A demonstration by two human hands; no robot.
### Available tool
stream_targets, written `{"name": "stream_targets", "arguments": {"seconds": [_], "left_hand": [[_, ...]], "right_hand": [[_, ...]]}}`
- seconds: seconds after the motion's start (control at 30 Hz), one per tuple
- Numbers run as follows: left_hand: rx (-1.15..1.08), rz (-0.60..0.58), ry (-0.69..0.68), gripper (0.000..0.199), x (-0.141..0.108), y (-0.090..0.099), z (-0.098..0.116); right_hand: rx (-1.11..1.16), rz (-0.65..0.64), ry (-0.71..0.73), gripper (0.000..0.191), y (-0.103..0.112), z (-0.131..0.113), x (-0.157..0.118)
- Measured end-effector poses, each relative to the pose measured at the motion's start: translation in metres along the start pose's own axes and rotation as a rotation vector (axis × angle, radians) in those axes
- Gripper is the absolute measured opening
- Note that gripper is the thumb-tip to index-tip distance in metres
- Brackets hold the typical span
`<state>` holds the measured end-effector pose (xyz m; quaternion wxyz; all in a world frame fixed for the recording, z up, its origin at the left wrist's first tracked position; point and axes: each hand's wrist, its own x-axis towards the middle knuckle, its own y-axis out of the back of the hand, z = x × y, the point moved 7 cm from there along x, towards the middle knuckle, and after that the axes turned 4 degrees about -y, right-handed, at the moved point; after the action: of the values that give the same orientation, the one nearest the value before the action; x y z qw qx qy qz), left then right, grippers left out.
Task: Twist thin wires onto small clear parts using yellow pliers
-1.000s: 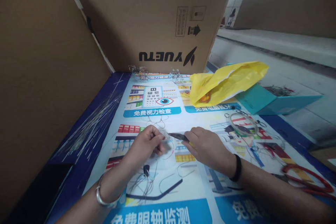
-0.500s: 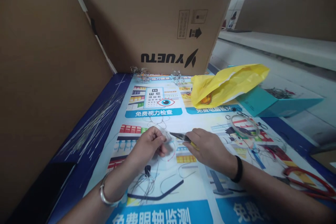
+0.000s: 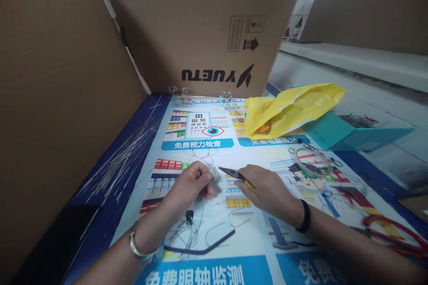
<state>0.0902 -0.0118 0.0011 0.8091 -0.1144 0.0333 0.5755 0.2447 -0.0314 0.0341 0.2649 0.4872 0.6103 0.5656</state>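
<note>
My left hand (image 3: 196,182) pinches a thin wire, whose fine loop shows faintly between my two hands. Pliers with yellow handles (image 3: 246,181) are held in my right hand (image 3: 265,187), their dark jaws (image 3: 228,172) pointing left at the wire, a little apart from my left fingertips. Whether the jaws touch the wire is too small to tell. Below my left hand, a bundle of thin wires with a black tie (image 3: 189,217) lies on the printed poster (image 3: 240,236), beside a dark bent strip (image 3: 200,251).
Cardboard panels (image 3: 200,22) stand at the back and left. Long straight wires (image 3: 123,156) lie on the left. A yellow bag (image 3: 294,109), a teal box (image 3: 371,137), a clear ring (image 3: 312,161) and red cable (image 3: 394,231) are on the right.
The view has shifted slightly. The pliers' tips have turned a little, and the wire loop between my hands looks different and blurrier. Both hands keep their hold.
</note>
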Motion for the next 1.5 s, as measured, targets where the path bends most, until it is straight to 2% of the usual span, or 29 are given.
{"name": "stream_targets", "arguments": {"seconds": [0.17, 0.33, 0.6, 0.93, 1.2, 1.33, 1.5], "left_hand": [[-0.055, -0.104, 0.024, 0.013, -0.003, -0.007, 0.001], [-0.023, -0.132, 0.038, 0.018, -0.003, -0.008, -0.003], [0.037, -0.107, 0.028, 0.02, -0.005, -0.007, 0.001], [0.035, 0.042, 0.007, 0.018, -0.001, 0.001, 0.001], [0.027, 0.012, -0.018, 0.024, -0.003, -0.001, 0.006], [-0.003, 0.036, -0.012, 0.023, -0.003, 0.0, 0.007], [-0.001, 0.131, -0.027, 0.024, -0.002, 0.005, 0.008]], "right_hand": [[0.075, -0.035, -0.021, 0.022, -0.005, 0.003, 0.0], [0.087, -0.025, -0.021, 0.021, -0.006, 0.004, -0.001], [0.096, -0.037, -0.029, 0.021, -0.006, 0.003, -0.001], [0.017, -0.016, -0.012, 0.02, -0.003, 0.0, -0.001], [0.042, -0.019, 0.042, 0.019, -0.004, -0.003, -0.002], [0.096, 0.036, 0.097, 0.017, 0.0, -0.003, -0.003], [0.117, 0.209, 0.073, 0.017, 0.014, -0.001, -0.003]]}}
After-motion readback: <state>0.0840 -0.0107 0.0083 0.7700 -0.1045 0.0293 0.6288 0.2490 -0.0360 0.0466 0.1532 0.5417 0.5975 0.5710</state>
